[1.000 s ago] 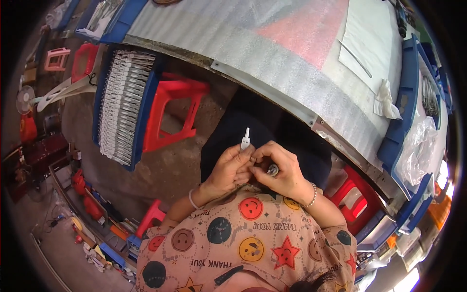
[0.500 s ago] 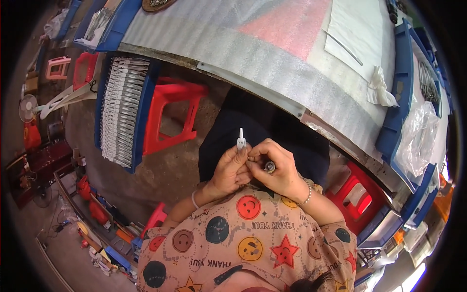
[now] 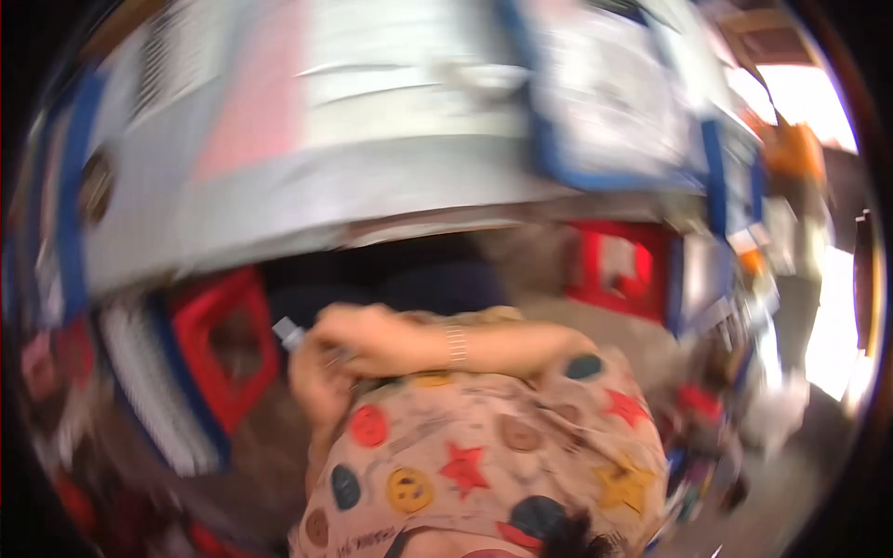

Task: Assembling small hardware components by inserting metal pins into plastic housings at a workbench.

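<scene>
Motion blurs the whole view. My left hand [image 3: 316,386] is at the left of my lap, its fingers curled up under the right one. A small white piece [image 3: 288,332] sticks out past the fingertips and appears to be held in the left hand. My right hand [image 3: 361,337] reaches across my body and meets the left, its fingers bent inward. Something darker shows between the hands, too smeared to name. To their left stands a red stool [image 3: 206,379], beside a blue tray [image 3: 200,432] packed with a row of white pieces.
Ahead, a sheet-covered table [image 3: 233,219] spans the view. On its right lies a blue tray [image 3: 595,177] with a clear plastic bag [image 3: 633,112]; a crumpled white tissue [image 3: 488,79] is beside it. Another red stool [image 3: 656,270] stands right, and a round dish [image 3: 96,186] sits far left.
The view has swung to the right and blurred, so the table and stools appear shifted. Both hands, still together, have moved to the left of my body, with the white piece still at the fingertips.
</scene>
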A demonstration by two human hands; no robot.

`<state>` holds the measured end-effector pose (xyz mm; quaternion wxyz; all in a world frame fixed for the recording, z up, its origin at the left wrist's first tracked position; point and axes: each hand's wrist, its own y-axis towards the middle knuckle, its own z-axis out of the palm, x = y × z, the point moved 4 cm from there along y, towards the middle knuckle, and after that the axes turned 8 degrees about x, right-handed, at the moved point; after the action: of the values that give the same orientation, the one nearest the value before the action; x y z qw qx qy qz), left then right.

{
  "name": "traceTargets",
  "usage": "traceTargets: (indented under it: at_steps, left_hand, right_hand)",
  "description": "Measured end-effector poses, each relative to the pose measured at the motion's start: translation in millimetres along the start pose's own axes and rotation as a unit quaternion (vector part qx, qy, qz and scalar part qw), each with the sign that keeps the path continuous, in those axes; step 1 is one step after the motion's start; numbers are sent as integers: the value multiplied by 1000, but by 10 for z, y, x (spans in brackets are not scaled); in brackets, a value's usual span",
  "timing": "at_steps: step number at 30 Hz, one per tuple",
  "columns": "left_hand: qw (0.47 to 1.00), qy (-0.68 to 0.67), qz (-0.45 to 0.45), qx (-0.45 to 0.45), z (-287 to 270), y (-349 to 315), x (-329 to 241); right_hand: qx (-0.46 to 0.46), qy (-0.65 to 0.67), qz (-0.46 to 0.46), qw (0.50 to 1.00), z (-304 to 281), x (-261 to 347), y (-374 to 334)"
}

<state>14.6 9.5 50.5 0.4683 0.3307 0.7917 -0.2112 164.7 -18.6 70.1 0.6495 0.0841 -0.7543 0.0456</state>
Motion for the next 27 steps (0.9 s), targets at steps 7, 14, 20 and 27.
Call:
traceTargets:
  at_steps: [7, 14, 20, 27]
  left_hand:
    - [821, -479, -290, -108, 48, -5, 364]
    - [823, -506, -250, 66, 243, 289, -11]
    - [802, -533, -266, 42, 206, 214, 26]
    - [817, -496, -287, 59, 228, 282, -166]
  right_hand:
    - [-68, -108, -76, 989, 70, 23, 14]
    - [-153, -174, -57, 971, -348, 92, -543]
    - [-381, -295, 156, 862, -929, -646, -1562]
    - [-526, -321, 145, 775, -1991, -3083, -2136]
